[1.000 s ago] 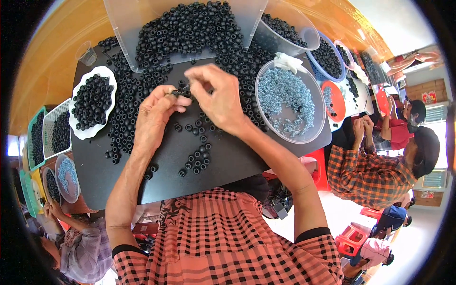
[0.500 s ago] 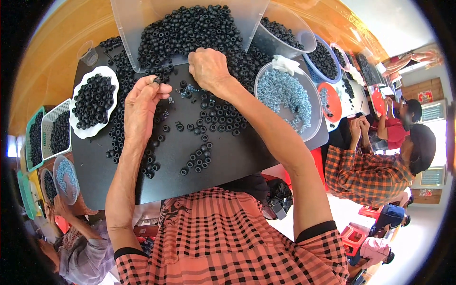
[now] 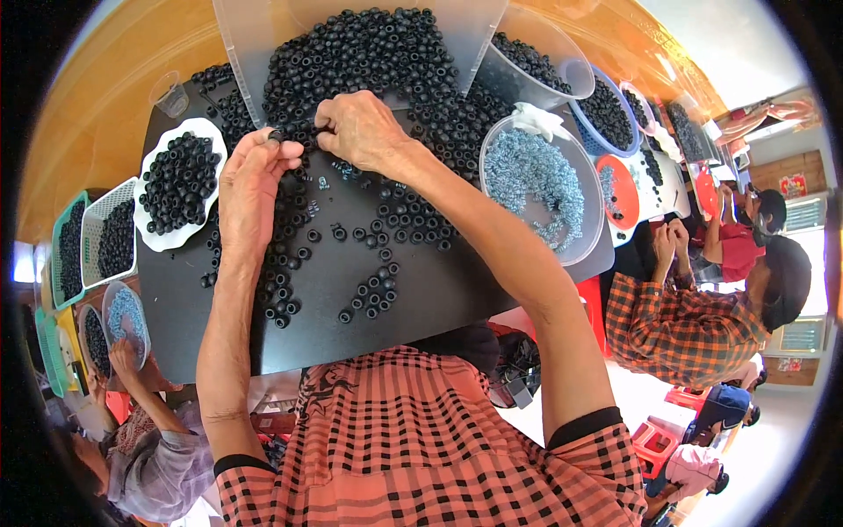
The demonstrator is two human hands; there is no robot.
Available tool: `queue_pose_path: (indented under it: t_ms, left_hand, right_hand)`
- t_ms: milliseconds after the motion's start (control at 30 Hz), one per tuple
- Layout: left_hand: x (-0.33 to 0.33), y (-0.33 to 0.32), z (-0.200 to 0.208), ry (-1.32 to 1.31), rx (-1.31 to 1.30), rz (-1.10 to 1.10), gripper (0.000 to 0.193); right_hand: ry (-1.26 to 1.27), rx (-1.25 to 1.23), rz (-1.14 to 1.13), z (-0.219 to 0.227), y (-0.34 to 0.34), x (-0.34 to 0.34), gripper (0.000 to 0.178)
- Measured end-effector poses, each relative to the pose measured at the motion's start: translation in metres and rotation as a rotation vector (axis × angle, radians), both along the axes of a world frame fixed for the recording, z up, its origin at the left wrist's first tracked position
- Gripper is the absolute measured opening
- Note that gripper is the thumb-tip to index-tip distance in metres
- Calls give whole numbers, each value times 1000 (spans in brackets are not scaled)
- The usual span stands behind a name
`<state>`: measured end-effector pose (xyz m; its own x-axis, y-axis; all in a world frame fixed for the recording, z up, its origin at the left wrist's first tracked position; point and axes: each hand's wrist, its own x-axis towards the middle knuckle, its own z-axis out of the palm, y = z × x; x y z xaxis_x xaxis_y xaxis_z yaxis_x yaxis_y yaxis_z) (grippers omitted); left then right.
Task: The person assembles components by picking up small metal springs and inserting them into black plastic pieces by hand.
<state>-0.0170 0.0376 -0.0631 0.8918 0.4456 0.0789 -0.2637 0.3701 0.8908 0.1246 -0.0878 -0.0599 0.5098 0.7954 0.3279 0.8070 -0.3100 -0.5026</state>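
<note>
Between its thumb and fingertips, my left hand (image 3: 248, 189) pinches a small round black plastic part (image 3: 276, 135) with a hole through it. My right hand (image 3: 364, 132) is a short way to its right, fingers bent toward the left hand over the loose black parts. Its fingertips are drawn together, and whatever is between them cannot be made out. Beneath the hands lie a few small clear-blue pieces (image 3: 323, 183). Behind the right hand, a heap of black parts (image 3: 360, 61) spills from a tipped translucent bin (image 3: 235, 53).
A white scalloped plate (image 3: 167, 239) of black parts sits at left. At right stands a clear tub (image 3: 600, 220) of clear-blue pieces, with a white cloth (image 3: 537, 120) on its rim. Loose black parts (image 3: 373, 290) dot the dark table (image 3: 395, 321). Co-workers sit on both sides.
My right hand has moved left, closer to my left hand. The left hand has shifted slightly left and up, still pinching the black part. The whole view has shifted slightly.
</note>
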Motion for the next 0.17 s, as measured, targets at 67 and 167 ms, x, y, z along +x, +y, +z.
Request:
queue_pose_path:
  t_ms: [67, 167]
  left_hand:
    - [0, 1, 0, -4, -8, 3, 16]
    - [1, 2, -5, -11, 11, -23, 18]
  right_hand:
    - [-35, -30, -9, -2, 4, -2, 18]
    - [-80, -81, -19, -5, 7, 0, 27]
